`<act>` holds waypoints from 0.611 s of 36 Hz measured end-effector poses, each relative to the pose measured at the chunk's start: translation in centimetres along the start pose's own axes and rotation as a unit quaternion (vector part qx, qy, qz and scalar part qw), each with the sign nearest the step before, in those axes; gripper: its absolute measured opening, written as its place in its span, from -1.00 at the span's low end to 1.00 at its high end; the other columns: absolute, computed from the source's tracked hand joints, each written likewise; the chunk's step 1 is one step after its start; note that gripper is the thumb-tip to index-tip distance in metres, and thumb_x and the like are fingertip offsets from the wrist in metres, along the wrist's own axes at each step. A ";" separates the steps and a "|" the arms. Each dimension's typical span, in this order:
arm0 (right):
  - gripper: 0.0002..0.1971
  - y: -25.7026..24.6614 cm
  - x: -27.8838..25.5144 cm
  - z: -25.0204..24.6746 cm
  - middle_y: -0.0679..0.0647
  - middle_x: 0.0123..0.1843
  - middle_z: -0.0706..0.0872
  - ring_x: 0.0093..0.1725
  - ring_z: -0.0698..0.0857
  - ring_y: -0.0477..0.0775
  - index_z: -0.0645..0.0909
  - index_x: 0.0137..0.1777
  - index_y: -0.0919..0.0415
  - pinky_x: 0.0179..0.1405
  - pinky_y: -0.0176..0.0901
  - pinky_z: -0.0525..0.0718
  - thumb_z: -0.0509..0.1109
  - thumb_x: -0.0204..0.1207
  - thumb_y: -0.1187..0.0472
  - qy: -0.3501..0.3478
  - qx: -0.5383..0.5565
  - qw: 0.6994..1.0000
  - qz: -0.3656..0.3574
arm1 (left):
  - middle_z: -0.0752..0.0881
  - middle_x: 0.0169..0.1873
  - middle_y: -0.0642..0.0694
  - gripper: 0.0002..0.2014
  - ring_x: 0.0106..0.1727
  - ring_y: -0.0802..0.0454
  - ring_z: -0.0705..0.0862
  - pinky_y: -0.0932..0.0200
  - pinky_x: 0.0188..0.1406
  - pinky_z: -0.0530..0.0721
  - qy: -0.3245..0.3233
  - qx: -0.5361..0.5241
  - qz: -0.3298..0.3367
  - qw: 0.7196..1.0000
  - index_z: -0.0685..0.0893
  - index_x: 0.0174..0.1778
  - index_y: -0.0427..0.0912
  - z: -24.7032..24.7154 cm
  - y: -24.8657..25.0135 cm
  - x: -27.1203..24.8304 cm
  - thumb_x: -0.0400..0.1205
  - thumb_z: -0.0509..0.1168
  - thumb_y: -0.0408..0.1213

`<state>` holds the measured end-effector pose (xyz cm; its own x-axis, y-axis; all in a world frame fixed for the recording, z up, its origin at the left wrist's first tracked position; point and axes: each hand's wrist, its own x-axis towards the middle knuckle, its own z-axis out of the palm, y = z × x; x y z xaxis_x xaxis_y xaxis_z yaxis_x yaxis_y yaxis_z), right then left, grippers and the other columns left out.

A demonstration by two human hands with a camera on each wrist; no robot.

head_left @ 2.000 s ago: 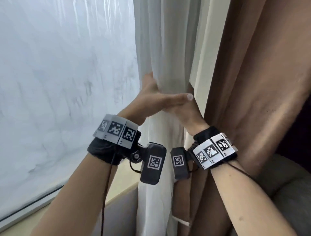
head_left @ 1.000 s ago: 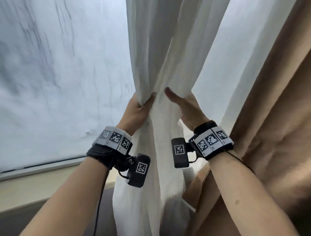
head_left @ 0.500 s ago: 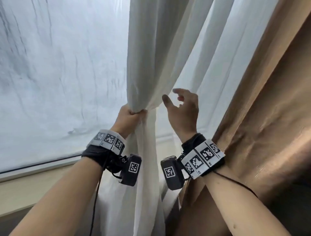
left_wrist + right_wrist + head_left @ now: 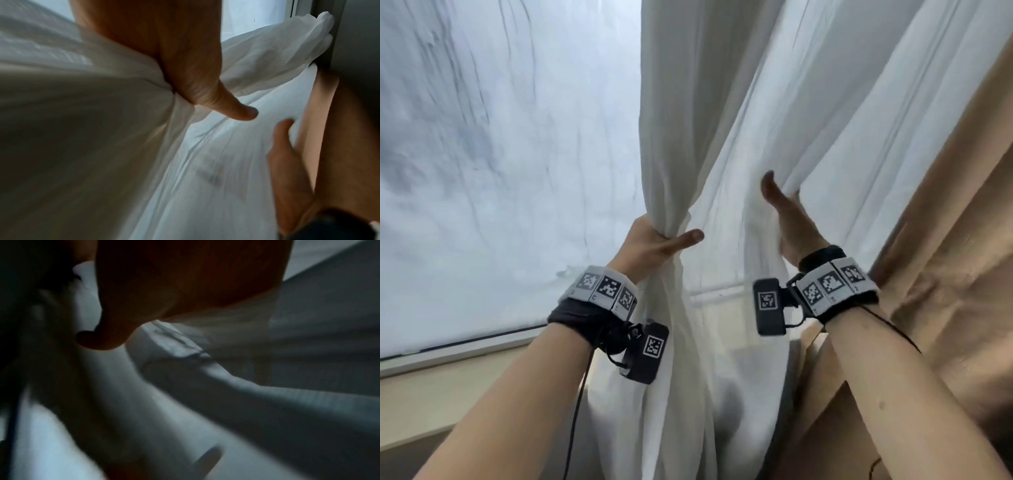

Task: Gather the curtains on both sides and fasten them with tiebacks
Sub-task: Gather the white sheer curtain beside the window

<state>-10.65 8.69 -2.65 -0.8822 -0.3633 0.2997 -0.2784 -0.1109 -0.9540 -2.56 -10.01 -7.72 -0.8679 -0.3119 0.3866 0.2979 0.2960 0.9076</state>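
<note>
The left hand (image 4: 654, 243) grips a gathered bunch of white sheer curtain (image 4: 688, 137), thumb sticking out. To its right, the right hand (image 4: 787, 222) reaches into loose folds, fingers hidden, so its grip is unclear. The fabric looks light, soft and slippery; it hangs vertically. Best grasped at the bunched waist.

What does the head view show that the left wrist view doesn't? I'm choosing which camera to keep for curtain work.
Only the head view shows the window glass, both marker wristbands and the brown curtain's folds. Only the left wrist view shows the left hand's thumb close up. Both show the left hand gripping the white curtain and the right hand reaching into it.
</note>
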 end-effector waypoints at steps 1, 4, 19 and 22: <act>0.47 -0.3 -0.7 1.4 -0.09 0.53 0.45 0.42 0.47 -0.24 0.05 0.67 0.13 0.53 -0.32 0.33 0.51 -0.21 -0.58 -0.045 -0.003 0.999 -0.009 | 0.50 -0.49 0.06 -0.64 -0.51 0.28 0.46 0.48 -0.48 0.41 -0.020 -0.002 0.000 1.000 0.49 -0.37 -0.19 0.5 0.2 0.0 0.37 0.55 -0.11; 0.13 -0.5 -2.2 5.0 0.12 0.39 0.65 0.37 0.64 0.08 0.33 0.54 0.23 0.46 0.00 0.54 0.66 0.03 -0.31 -0.099 -0.053 0.993 -0.033 | 0.70 -0.05 0.15 -0.49 -0.04 0.37 0.69 0.42 -0.04 0.64 -0.108 0.010 0.024 0.994 0.61 0.23 -0.25 2.5 0.8 -0.2 0.38 0.56 -0.26; -0.20 2.9 -1.9 -1.7 0.07 0.42 0.51 0.37 0.51 0.02 0.44 0.43 0.13 0.41 -0.07 0.50 0.62 0.25 -0.20 0.308 -0.127 0.943 -0.016 | 0.73 -0.36 -0.20 -0.83 -0.28 -0.10 0.69 0.04 -0.23 0.65 0.023 -0.009 -0.087 0.996 0.74 -0.36 -0.31 3.7 -1.2 -0.1 0.35 0.47 -0.24; 0.18 4.0 -0.5 -4.6 0.17 0.65 0.09 0.65 0.11 0.19 0.07 0.64 0.24 0.59 -0.02 0.15 0.57 0.19 -0.35 0.361 -0.122 0.917 0.118 | 0.65 -0.31 -0.17 -0.80 -0.24 -0.04 0.58 0.15 -0.29 0.53 0.065 0.009 -0.064 0.996 0.69 -0.18 -0.42 2.2 -1.4 -0.1 0.61 0.38 -0.31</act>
<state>-13.10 12.69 -6.58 -0.9261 0.3657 0.0929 -0.0460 0.1349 -0.9898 -3.75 -8.35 -9.39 -0.8392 -0.4621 0.2867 0.1796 0.2620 0.9482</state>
